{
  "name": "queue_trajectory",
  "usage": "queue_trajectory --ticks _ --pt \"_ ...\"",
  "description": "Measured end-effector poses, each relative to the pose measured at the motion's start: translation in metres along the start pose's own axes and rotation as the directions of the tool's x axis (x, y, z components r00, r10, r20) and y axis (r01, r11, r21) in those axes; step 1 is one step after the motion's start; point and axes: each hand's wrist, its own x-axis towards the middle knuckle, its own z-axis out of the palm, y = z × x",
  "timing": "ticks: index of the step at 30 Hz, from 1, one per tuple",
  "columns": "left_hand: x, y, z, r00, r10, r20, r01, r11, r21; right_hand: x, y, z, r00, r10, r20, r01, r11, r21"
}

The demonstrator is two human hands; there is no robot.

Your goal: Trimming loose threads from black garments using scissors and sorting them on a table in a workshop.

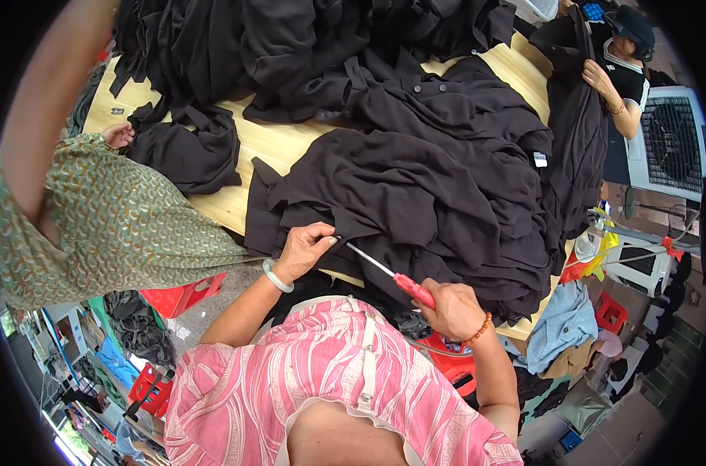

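My left hand (302,250) pinches an edge of a black garment (399,182) that lies heaped on the wooden table in front of me. In my right hand (454,311) is a screwdriver-like tool (413,290) with a red handle and a thin metal shaft. The shaft points up and left, and its tip meets the black cloth just right of my left fingers. What exactly the tip does in the cloth is too small to make out. Two dark buttons (440,87) and a small white label (540,159) show on the black garments farther up.
More black garments (291,46) are piled along the far side of the wooden table (271,144). A person in a green patterned dress (135,210) stands close at left, hand on black cloth. Another person (624,70) handles cloth at far right. Red stools (186,295) stand below.
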Motion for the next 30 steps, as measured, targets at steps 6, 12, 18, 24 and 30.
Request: queue_trajectory --ticks 6,12,18,24,30 --pt "-0.007 -0.012 0.004 0.985 -0.172 0.008 0.167 0.94 -0.297 -0.002 0.002 -0.001 0.993 -0.042 0.108 0.033 0.996 0.081" --pt "0.015 0.03 -0.013 0.994 -0.095 -0.05 0.092 0.994 -0.062 0.0 0.024 0.001 0.998 0.028 -0.055 -0.017 0.983 0.181" --pt "0.077 0.09 -0.017 0.966 0.253 0.045 -0.162 0.466 0.87 0.023 0.061 0.017 0.809 0.272 -0.521 0.039 0.86 0.509" --pt "0.22 0.093 0.061 0.875 0.457 0.161 -0.329 0.316 0.89 0.03 0.091 0.01 0.769 0.518 -0.374 -0.149 0.715 0.684" --pt "0.331 0.101 0.086 0.931 -0.143 0.334 -0.33 0.054 0.942 0.018 0.105 0.0 0.759 0.599 -0.256 -0.153 0.545 0.824"
